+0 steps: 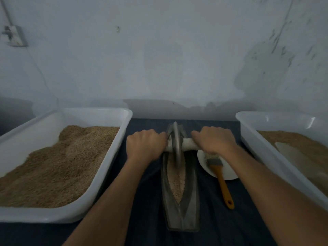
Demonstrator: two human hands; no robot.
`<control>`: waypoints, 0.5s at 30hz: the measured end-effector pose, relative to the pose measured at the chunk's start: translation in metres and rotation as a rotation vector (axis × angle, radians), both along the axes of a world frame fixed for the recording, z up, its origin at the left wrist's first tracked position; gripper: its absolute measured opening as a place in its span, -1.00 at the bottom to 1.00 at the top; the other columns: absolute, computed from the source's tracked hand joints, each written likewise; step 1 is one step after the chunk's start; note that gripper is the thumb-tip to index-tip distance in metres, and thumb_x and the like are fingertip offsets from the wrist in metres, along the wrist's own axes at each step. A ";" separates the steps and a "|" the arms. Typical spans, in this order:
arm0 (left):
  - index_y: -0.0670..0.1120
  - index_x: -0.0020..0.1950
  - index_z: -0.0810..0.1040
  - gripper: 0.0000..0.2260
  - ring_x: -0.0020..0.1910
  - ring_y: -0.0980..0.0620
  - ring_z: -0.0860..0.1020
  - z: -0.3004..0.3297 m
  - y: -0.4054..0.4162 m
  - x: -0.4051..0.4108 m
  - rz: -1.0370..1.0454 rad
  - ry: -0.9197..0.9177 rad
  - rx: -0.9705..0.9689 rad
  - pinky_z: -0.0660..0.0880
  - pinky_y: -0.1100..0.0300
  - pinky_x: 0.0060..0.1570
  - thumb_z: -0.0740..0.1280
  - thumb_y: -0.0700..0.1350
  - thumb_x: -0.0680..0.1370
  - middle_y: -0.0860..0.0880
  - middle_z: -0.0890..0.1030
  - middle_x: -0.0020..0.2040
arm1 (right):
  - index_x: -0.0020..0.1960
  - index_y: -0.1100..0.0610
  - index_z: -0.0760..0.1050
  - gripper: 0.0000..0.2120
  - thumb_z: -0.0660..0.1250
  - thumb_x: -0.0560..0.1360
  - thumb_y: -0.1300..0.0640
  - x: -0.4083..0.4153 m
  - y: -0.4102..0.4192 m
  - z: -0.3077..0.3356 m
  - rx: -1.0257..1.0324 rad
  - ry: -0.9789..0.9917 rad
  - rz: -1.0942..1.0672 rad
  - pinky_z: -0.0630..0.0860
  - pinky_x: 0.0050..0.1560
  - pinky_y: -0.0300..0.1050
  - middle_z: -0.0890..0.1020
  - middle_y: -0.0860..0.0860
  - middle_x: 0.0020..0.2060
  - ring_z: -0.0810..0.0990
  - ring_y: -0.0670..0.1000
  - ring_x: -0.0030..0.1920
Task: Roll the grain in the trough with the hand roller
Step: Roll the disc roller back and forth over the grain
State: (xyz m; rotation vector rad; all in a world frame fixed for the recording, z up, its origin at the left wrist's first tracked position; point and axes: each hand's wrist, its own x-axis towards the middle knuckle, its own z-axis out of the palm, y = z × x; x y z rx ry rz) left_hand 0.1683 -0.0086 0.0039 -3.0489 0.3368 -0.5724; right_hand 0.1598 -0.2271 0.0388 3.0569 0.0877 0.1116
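Two white rectangular plastic tubs of tan grain: one at 9 o'clock (113, 139), one at 3 o'clock (252, 132). One long grey metal boat-shaped trough (190, 197), centre. One grey metal disc roller with pale wooden axle (176, 148). One round white plate (229, 173). One orange-handled brush (222, 183). Two bare hands: left (144, 144), right (215, 139).
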 end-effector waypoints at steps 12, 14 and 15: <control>-0.04 -0.35 0.39 -0.73 -0.56 0.02 0.29 -0.014 0.020 -0.079 -0.264 -0.313 0.012 0.25 0.18 -0.51 0.35 -0.24 0.50 0.04 0.35 -0.49 | -0.46 -0.04 0.29 -0.50 -0.10 0.61 -0.12 -0.100 0.004 -0.045 0.184 -0.582 0.032 0.19 -0.53 -0.21 0.30 -0.12 -0.60 0.24 -0.16 -0.60; -0.08 -0.21 0.44 -0.86 -0.45 -0.03 0.38 -0.009 0.014 -0.058 -0.201 -0.196 0.168 0.24 0.17 -0.42 0.31 -0.22 0.53 -0.02 0.40 -0.38 | -0.39 -0.03 0.32 -0.48 -0.26 0.52 -0.17 -0.068 0.004 -0.038 0.089 -0.453 0.015 0.12 -0.45 -0.15 0.38 -0.09 -0.51 0.29 -0.15 -0.51; -0.07 -0.12 0.43 -0.90 -0.36 -0.06 0.41 -0.007 0.010 -0.042 -0.162 -0.126 0.185 0.28 0.13 -0.37 0.24 -0.15 0.60 -0.02 0.40 -0.30 | -0.33 -0.03 0.33 -0.48 -0.30 0.49 -0.18 -0.048 0.002 -0.034 0.032 -0.380 0.019 0.15 -0.40 -0.13 0.42 -0.08 -0.43 0.33 -0.11 -0.44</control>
